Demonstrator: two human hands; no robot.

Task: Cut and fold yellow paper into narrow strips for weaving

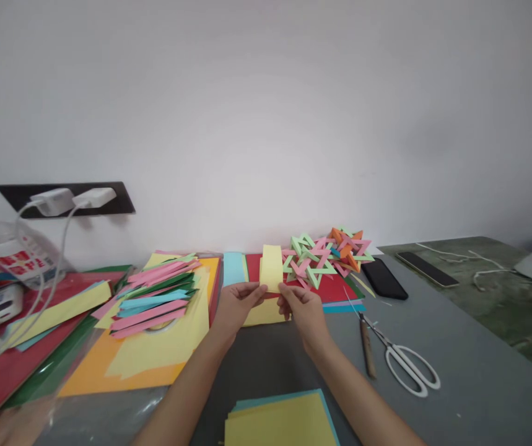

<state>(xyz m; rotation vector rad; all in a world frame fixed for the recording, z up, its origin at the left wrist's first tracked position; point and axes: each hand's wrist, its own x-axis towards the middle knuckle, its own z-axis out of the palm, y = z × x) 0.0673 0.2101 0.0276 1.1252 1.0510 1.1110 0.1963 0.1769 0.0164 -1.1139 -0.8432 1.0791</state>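
A yellow paper strip [272, 267] is curved over on itself, standing up between my two hands. My left hand [242, 305] pinches its lower left corner between thumb and finger. At the lower right corner, my right hand [301, 308] pinches the same strip. Just below lies another yellow paper piece [261, 313], partly hidden by my fingers. Behind the strip is a red sheet [333, 287], with a light blue paper piece [233, 268] to its left. Folded paper star shapes [309, 260] in green, pink and orange sit right of the strip.
Pink, green and blue strips [154, 303] lie piled on yellow and orange sheets at left. White-handled scissors [409, 365], a wooden-handled tool [366, 347] and a black phone [384, 279] are at right. Yellow and blue sheets [282, 422] lie near me. Chargers [56, 201] fill a wall socket.
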